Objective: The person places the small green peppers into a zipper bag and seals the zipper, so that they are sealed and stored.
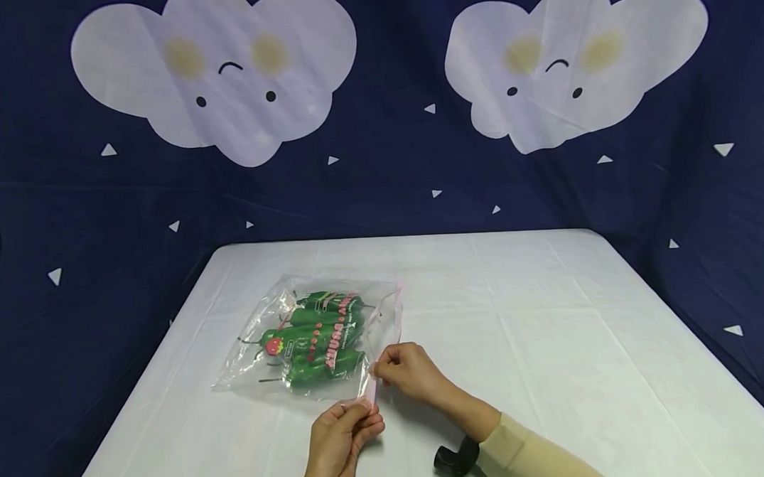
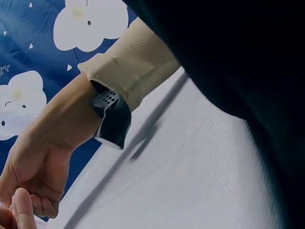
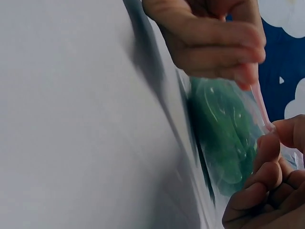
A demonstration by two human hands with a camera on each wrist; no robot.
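Note:
A clear plastic zip bag with a pink seal strip and red printing lies on the table, its opening edge toward the right. Several green peppers with thin dark stems are inside it. My left hand pinches the near end of the seal strip between thumb and fingers. Just beyond it, my right hand pinches the same strip with thumb and forefinger. The right wrist view shows both hands close together on the pink strip, with the green peppers behind; the left wrist view catches only a few left fingertips.
A white cloth covers the table. Behind it hangs a dark blue curtain with clouds and small triangles. A black wrist device sits at the right cuff, low over the table.

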